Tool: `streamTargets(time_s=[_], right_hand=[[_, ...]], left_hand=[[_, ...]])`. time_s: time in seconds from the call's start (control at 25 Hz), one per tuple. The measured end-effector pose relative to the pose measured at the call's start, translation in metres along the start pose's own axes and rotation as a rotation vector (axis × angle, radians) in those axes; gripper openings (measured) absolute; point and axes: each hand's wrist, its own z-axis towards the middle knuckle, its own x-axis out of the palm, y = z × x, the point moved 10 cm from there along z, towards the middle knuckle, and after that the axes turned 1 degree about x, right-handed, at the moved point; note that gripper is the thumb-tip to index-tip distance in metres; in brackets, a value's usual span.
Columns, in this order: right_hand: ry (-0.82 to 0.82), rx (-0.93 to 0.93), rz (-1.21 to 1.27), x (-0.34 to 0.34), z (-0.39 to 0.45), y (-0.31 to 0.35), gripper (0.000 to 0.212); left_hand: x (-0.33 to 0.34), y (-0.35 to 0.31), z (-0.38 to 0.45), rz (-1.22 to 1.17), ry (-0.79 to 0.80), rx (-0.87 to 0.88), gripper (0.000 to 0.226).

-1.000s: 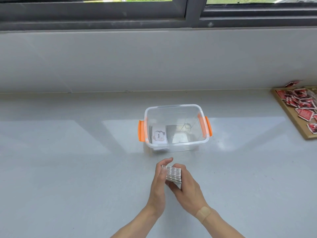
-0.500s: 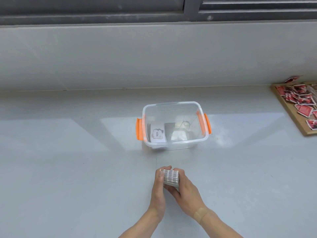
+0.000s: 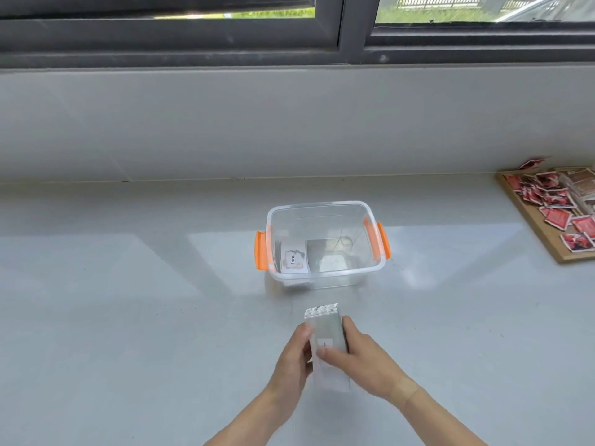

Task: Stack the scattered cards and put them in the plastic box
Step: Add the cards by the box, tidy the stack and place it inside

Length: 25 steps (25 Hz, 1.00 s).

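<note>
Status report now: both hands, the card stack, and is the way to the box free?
Left hand and right hand both shut on card stack. Stack short of plastic box, above the counter. Box open, one card inside. Path clear.

Card stack (image 3: pixel 328 346) squared, near clear box (image 3: pixel 325 243) w/ orange clips.

A wooden tray (image 3: pixel 533 222) of red packets (image 3: pixel 555 217) sits far right on the grey counter (image 3: pixel 128 317), below a dark-framed window (image 3: pixel 354 30).
</note>
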Motion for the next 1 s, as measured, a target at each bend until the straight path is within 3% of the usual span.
streamTargets(time_s=[0.16, 0.32, 0.6, 0.68, 0.72, 0.84, 0.92, 1.0], right_hand=[[0.142, 0.009, 0.216, -0.01, -0.016, 0.011, 0.052], [0.205, -0.016, 0.191, -0.02, -0.023, 0.029, 0.051], [0.17, -0.052, 0.132, -0.069, -0.015, 0.064, 0.055], [0.042, -0.087, 0.106, -0.101, -0.003, 0.073, 0.052], [-0.098, -0.14, 0.038, -0.124, 0.004, 0.079, 0.052], [-0.536, -0.326, -0.387, -0.185, 0.022, 0.101, 0.061], [-0.588, -0.378, -0.575, -0.191, 0.045, 0.106, 0.069], [-0.539, -0.393, -0.68, -0.183, 0.071, 0.103, 0.074]], left_hand=[[-0.001, -0.017, -0.018, 0.095, 0.042, 0.014, 0.031], [0.006, -0.039, -0.025, 0.158, 0.075, 0.008, 0.032], [0.021, -0.101, -0.004, 0.258, 0.028, 0.113, 0.035], [0.02, -0.12, 0.011, 0.238, 0.012, 0.116, 0.035], [0.017, -0.13, 0.019, 0.231, -0.011, 0.116, 0.035], [0.0, -0.155, 0.052, 0.266, -0.137, 0.104, 0.033], [-0.012, -0.165, 0.074, 0.299, -0.218, 0.083, 0.018], [-0.022, -0.167, 0.094, 0.349, -0.296, 0.04, 0.014]])
